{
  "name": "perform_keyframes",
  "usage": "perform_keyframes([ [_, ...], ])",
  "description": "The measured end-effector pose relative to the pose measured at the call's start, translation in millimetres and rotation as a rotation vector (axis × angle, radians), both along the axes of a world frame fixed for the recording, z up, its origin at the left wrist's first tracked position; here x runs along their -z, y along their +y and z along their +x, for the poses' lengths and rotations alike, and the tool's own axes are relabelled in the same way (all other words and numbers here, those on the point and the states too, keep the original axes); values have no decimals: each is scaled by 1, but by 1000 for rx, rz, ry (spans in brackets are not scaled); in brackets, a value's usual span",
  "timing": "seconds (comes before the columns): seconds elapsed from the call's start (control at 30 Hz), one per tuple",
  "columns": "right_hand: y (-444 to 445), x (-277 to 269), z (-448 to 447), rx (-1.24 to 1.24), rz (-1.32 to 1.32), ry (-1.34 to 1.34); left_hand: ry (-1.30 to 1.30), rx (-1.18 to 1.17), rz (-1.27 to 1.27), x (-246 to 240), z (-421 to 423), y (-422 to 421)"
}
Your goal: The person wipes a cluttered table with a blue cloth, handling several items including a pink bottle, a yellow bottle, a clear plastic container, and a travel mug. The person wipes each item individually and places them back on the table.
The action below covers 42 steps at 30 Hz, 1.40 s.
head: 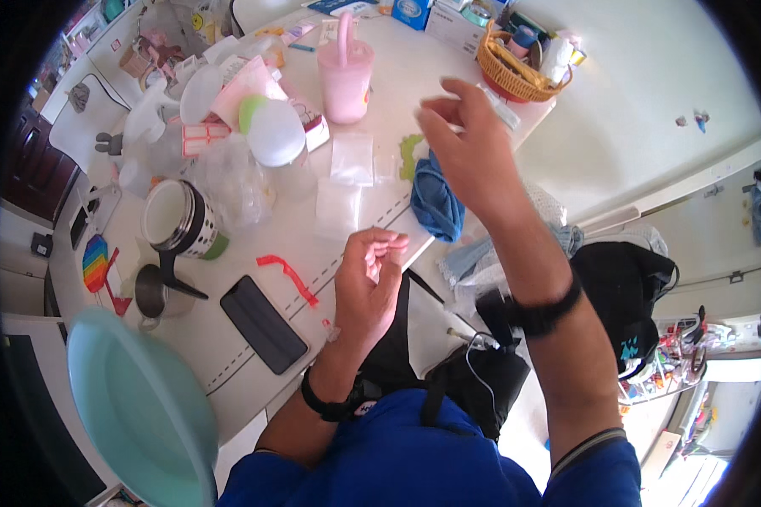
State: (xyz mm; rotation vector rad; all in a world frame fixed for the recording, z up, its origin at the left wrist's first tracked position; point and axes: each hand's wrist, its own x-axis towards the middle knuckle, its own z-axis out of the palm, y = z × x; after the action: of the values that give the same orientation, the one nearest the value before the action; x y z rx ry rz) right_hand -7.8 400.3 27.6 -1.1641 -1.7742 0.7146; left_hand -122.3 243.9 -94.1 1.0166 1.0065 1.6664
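My left hand (pixel 369 282) is near the table's front edge, fingers curled and thumb close to the fingertips. Whether a small thing sits between them cannot be made out. A strip of red plastic tape (pixel 290 279) lies to its left, beside a dark smartphone (pixel 263 324). At the left wrist is a small clear plastic piece with a red spot (pixel 330 328). Slightly blurred, my right hand (pixel 472 142) is raised with fingers bent and apart, nothing visible in them. Below it a crumpled blue cloth (pixel 436 201) rests at the table edge. Clear plastic bags (pixel 352 158) lie flat between the hands.
A pink tumbler with a handle (pixel 346 82) stands farther back. Left are a spotted insulated mug (pixel 187 218), a steel cup (pixel 152 291) and a pale green basin (pixel 139 405). Piled plastic bags (pixel 231 184) and a white-lidded jar (pixel 278 134) crowd the back left. A wicker basket (pixel 523 75) stands back right.
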Motion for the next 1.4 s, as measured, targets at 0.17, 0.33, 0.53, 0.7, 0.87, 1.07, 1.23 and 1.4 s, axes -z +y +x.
perform_keyframes([
  [0.17, -146, 28, 75, -135, -352, 188, 44, 96, -92, -11, 19, -19],
  [0.33, -220, 79, 127, -62, -670, 166, 224, 316, -5, -23, 48, -77],
  [0.53, -234, 96, 154, -93, -718, 170, 333, 399, -180, -6, 38, -104],
  [0.7, -234, 97, 143, -171, -804, 167, 463, 385, -306, 9, -1, -128],
  [0.87, -225, 110, 147, -204, -897, 129, 526, 369, -483, 85, -10, -144],
  [1.07, -208, 206, 180, -252, -992, 45, 912, 46, -778, 201, -92, -203],
  [1.23, -221, 366, 190, -285, -975, -409, 1413, 331, -857, 244, -123, -245],
  [1.4, -232, 444, 200, -352, -1087, -585, 1563, 731, -972, 239, -125, -241],
])
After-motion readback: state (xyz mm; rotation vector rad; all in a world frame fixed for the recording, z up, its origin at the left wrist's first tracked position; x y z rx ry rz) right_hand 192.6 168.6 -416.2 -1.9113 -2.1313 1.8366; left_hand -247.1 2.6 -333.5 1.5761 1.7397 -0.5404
